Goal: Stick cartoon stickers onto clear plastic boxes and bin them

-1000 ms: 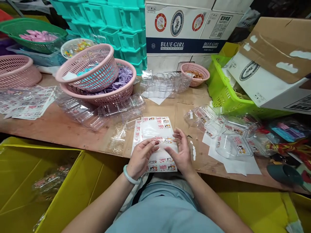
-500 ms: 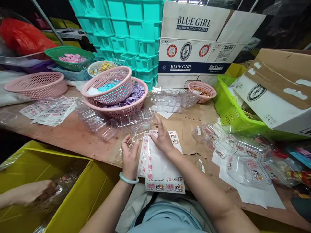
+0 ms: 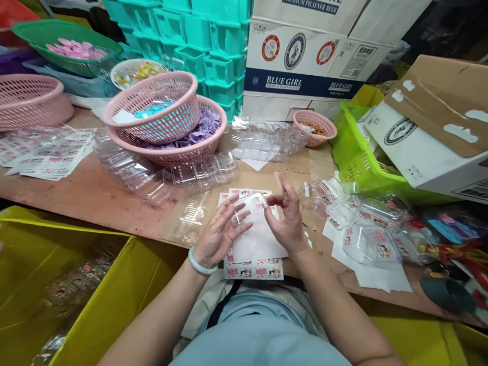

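Clear plastic box (image 3: 250, 202) above sticker sheet (image 3: 252, 272): probably light, springy, slick, crackable; hold 2 opposite edges. Left hand (image 3: 221, 231), sheet's left: fingers spread. Right hand (image 3: 286, 218), sheet's right: thumb, forefinger near box edge, can't tell if pinching.

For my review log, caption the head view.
Left hand and right hand at a clear plastic container above cat-sticker sheets, with stacked pink baskets and a Blue Girl beer carton behind.

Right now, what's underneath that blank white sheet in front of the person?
A printed sheet with cartoon animals and pinkish lettering shows past the bottom edge of the blank white sheet. Whatever its middle covers cannot be seen.
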Demonstrator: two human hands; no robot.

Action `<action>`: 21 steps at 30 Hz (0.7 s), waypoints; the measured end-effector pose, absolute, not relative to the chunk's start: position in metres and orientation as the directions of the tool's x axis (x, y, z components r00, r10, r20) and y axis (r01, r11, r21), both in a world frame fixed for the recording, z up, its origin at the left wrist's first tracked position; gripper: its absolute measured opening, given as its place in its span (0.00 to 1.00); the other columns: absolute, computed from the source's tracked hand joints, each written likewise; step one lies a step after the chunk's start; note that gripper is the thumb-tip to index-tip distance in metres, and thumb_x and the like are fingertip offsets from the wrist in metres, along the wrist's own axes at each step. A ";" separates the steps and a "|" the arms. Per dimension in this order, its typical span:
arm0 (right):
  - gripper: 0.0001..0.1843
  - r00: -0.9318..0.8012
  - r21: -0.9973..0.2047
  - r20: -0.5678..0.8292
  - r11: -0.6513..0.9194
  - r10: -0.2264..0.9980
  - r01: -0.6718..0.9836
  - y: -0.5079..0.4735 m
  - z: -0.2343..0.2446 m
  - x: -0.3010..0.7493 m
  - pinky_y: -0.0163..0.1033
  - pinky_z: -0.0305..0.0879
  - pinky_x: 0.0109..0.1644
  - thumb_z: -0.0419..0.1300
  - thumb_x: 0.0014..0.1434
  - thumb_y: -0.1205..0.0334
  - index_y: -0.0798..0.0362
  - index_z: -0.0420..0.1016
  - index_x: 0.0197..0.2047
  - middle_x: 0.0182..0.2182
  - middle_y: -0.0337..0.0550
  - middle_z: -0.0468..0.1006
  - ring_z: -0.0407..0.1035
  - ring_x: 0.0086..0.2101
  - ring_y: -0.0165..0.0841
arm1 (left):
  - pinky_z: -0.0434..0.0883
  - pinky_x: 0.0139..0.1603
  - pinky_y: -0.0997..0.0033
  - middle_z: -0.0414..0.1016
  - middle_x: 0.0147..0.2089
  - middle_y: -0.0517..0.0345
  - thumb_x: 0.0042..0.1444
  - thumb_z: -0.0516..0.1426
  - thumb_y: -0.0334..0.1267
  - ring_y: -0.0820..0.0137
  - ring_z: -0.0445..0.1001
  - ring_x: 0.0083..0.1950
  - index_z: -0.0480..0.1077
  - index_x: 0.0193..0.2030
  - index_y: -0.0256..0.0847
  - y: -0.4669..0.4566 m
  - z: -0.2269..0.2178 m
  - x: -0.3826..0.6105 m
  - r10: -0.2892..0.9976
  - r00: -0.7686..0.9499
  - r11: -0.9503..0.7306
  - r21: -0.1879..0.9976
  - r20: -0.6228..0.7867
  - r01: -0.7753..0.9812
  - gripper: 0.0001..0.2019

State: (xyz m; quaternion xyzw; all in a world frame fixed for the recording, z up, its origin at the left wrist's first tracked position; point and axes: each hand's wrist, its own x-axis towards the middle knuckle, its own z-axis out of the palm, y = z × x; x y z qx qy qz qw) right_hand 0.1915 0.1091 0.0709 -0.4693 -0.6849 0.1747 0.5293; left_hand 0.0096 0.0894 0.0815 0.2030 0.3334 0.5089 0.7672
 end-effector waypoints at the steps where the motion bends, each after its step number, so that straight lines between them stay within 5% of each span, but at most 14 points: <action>1: 0.41 0.004 -0.794 0.490 0.444 0.872 0.416 0.102 0.073 0.205 0.45 0.69 0.52 0.62 0.56 0.63 0.46 0.47 0.68 0.52 0.49 0.72 0.70 0.48 0.36 | 0.70 0.56 0.57 0.69 0.56 0.51 0.57 0.61 0.44 0.63 0.71 0.54 0.68 0.56 0.48 0.087 0.077 0.014 0.909 0.273 0.416 0.660 -0.314 -0.626 0.20; 4: 0.32 0.111 -0.913 0.321 0.277 0.940 0.299 0.081 0.083 0.232 0.44 0.68 0.53 0.65 0.54 0.56 0.46 0.62 0.60 0.56 0.48 0.69 0.66 0.55 0.38 | 0.69 0.56 0.60 0.72 0.52 0.52 0.55 0.63 0.43 0.66 0.73 0.51 0.70 0.54 0.45 0.081 0.062 0.026 0.887 0.302 0.461 0.697 -0.349 -0.549 0.20; 7: 0.11 0.154 -0.972 0.139 0.105 0.978 0.210 0.066 0.095 0.233 0.38 0.69 0.44 0.64 0.56 0.52 0.50 0.77 0.39 0.39 0.43 0.78 0.72 0.40 0.34 | 0.68 0.55 0.62 0.73 0.49 0.52 0.55 0.62 0.46 0.67 0.73 0.48 0.72 0.54 0.44 0.079 0.051 0.033 0.859 0.347 0.507 0.715 -0.376 -0.481 0.20; 11: 0.17 0.041 -0.972 -0.126 -0.132 0.991 0.194 0.058 0.101 0.217 0.33 0.62 0.28 0.64 0.54 0.47 0.54 0.78 0.31 0.21 0.38 0.73 0.65 0.23 0.28 | 0.67 0.55 0.62 0.74 0.46 0.51 0.54 0.62 0.49 0.68 0.73 0.47 0.73 0.53 0.43 0.078 0.049 0.037 0.852 0.353 0.518 0.725 -0.387 -0.454 0.21; 21: 0.19 -0.003 -0.942 -0.152 -0.144 0.988 0.305 0.058 0.096 0.210 0.32 0.52 0.25 0.62 0.55 0.45 0.55 0.77 0.28 0.18 0.36 0.72 0.58 0.21 0.26 | 0.66 0.54 0.64 0.73 0.48 0.52 0.53 0.62 0.50 0.70 0.72 0.46 0.73 0.53 0.44 0.075 0.051 0.039 0.862 0.341 0.500 0.746 -0.376 -0.441 0.22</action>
